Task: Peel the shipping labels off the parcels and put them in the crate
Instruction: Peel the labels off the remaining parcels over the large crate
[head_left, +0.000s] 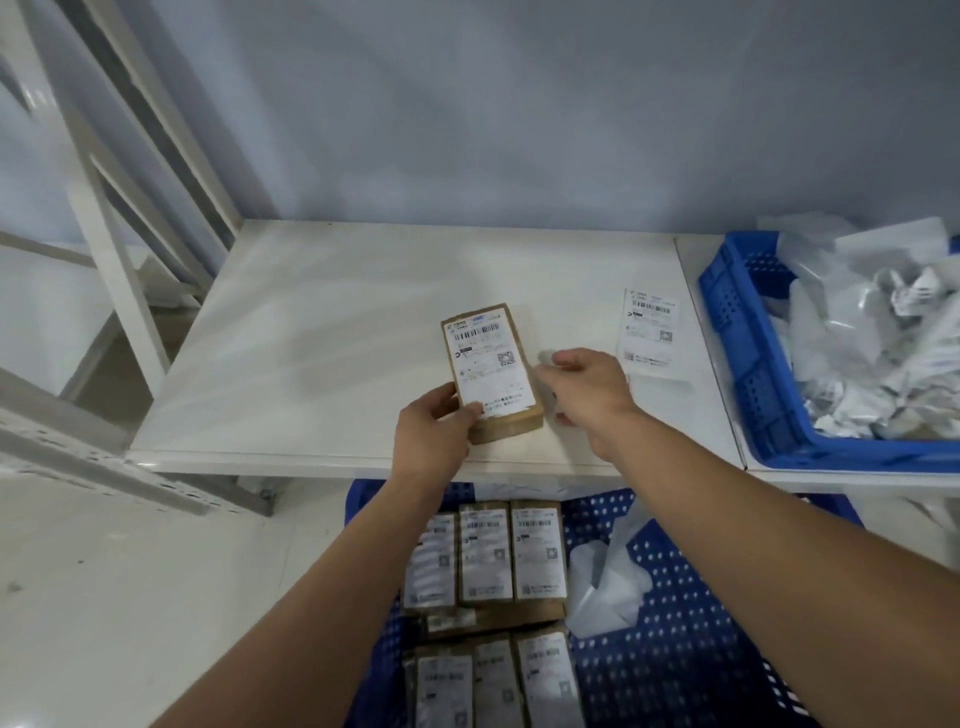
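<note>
Nearest, under the surface (311, 338): blue crate (675, 597) of brown parcels (511, 551), labels on. On the white surface: one flat brown parcel (511, 423), white barcode label (491, 358) covering its top, near corner gripped by the left hand (436, 431), thumb on the label; right hand (587, 389) at its right edge, blurred, hold cannot be told. Best to lift a corner and peel low while the left pins the parcel. Beyond, right: second crate (748, 364) of crumpled white scraps.

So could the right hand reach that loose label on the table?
Probably yes. The right hand is just beside the label, only bare table lies between them, and nothing covers the label.
</note>
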